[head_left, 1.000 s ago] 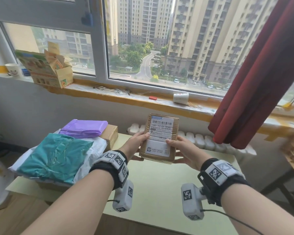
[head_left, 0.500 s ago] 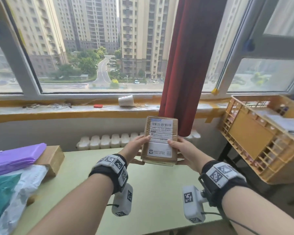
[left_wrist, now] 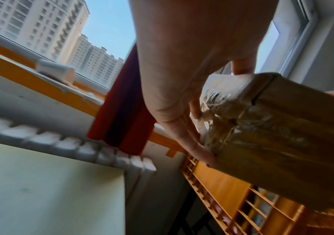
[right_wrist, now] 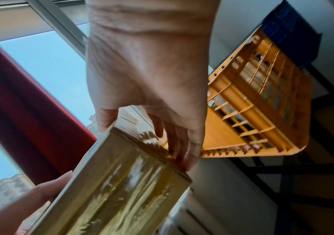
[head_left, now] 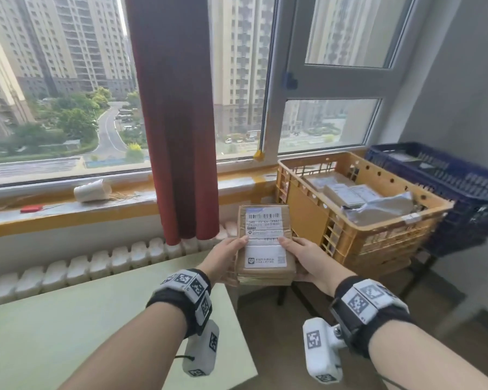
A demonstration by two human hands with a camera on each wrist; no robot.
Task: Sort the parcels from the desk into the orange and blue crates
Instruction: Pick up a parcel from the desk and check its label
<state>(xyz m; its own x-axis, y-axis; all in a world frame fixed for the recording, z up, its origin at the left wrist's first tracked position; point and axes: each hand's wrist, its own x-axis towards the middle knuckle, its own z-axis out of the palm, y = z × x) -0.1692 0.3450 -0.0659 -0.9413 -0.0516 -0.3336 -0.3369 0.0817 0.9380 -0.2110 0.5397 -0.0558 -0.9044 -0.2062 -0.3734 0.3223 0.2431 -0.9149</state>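
Two hands carry one brown box (head_left: 266, 244) in the head view: the left hand (head_left: 223, 256) and the right hand (head_left: 307, 257) each clasp a side, thumbs lying on its white shipping label (head_left: 264, 240), fingers underneath. The box hangs in the air past the end of the green bench (head_left: 96, 319), label up, just beside the near wall of the orange crate (head_left: 350, 243), which already holds several parcels and a grey mailer bag (head_left: 378, 208). A blue crate (head_left: 448, 192) stands beyond it, against the wall. A red curtain (head_left: 178, 122) hangs before the window. From the left wrist, the left hand (left_wrist: 182, 79) pinches the box's edge (left_wrist: 272, 135), thumb on the label side and fingers along the taped underside, with the orange crate (left_wrist: 232, 198) below. From the right wrist, the right hand (right_wrist: 152, 87) grips the opposite edge of the box (right_wrist: 121, 190) likewise, the left hand's fingertips (right_wrist: 47, 189) showing at the far side, and both crates (right_wrist: 262, 111) lie ahead. The step in hand looks like carrying a parcel to its crate. Which crate the label calls for cannot be read here; next the box must clear the chosen rim, be lowered onto the parcels inside, and both hands let go.
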